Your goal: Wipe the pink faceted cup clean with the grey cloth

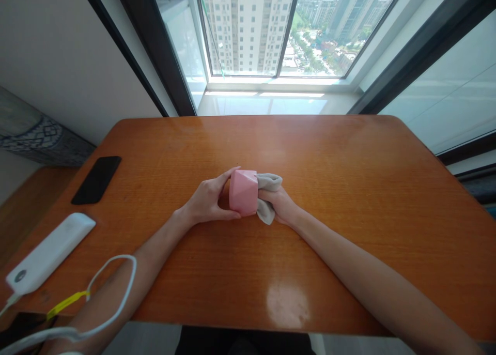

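A pink faceted cup-like object (243, 191) lies on its side just above the middle of the orange wooden table (349, 189). My left hand (207, 200) grips it from the left, thumb under and fingers over its top. My right hand (279, 204) is closed on a grey cloth (267, 195) and presses the cloth against the object's right end. Part of the cloth hangs below my right hand. The right fingers are mostly hidden by the cloth and the pink object.
A black phone (96, 179) lies face down near the table's left edge. A white power bank (48, 252) sits at the front left with a white cable (116, 293) looping over my left forearm. Large windows stand beyond the table's far edge.
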Tool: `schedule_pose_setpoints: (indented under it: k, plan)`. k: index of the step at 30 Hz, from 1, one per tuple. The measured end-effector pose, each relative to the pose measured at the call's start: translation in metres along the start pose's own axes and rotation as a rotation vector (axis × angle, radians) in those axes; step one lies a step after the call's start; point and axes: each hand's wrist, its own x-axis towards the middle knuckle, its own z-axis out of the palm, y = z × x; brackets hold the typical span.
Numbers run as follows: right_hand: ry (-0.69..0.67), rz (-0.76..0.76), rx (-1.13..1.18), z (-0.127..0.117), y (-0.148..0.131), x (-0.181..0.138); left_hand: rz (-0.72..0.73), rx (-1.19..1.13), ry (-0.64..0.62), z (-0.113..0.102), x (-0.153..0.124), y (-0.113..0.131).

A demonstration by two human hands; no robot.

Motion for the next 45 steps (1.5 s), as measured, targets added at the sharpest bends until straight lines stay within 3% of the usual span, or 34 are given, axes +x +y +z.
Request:
schedule_pose_setpoints:
  k: [9, 14, 18, 22, 29, 35, 41, 45]
  plan:
    - [-0.033, -0.012, 0.034, 0.002, -0.0017, 0.0, 0.169, 0.132, 0.013, -0.0015, 0.0006, -0.0017]
    - [-0.014, -0.032, 0.014, 0.0021, -0.0018, 0.0, 0.309, 0.191, 0.115, -0.0003, -0.0005, 0.0016]
    - [-0.05, -0.025, 0.002, 0.0021, -0.0018, -0.0006, 0.166, 0.123, 0.124, -0.0014, -0.0014, 0.0046]
    - [-0.056, 0.02, -0.006, -0.0002, 0.0016, -0.0006, 0.017, 0.021, 0.02, -0.0011, -0.0013, 0.0017]
    - [-0.054, 0.013, 0.024, -0.0007, 0.0024, 0.0, 0.167, 0.061, 0.039, -0.0015, 0.0018, -0.0001]
    - [-0.038, 0.015, 0.033, -0.0004, 0.002, -0.0002, 0.158, 0.135, 0.061, -0.0004, -0.0011, 0.0032]
    - [-0.114, 0.016, -0.008, -0.0008, 0.003, -0.0017, 0.024, -0.051, 0.016, 0.0009, -0.0015, 0.002]
    - [-0.097, 0.044, -0.019, -0.0001, 0.0019, -0.0029, 0.013, -0.147, -0.002, 0.0011, -0.0003, 0.0]
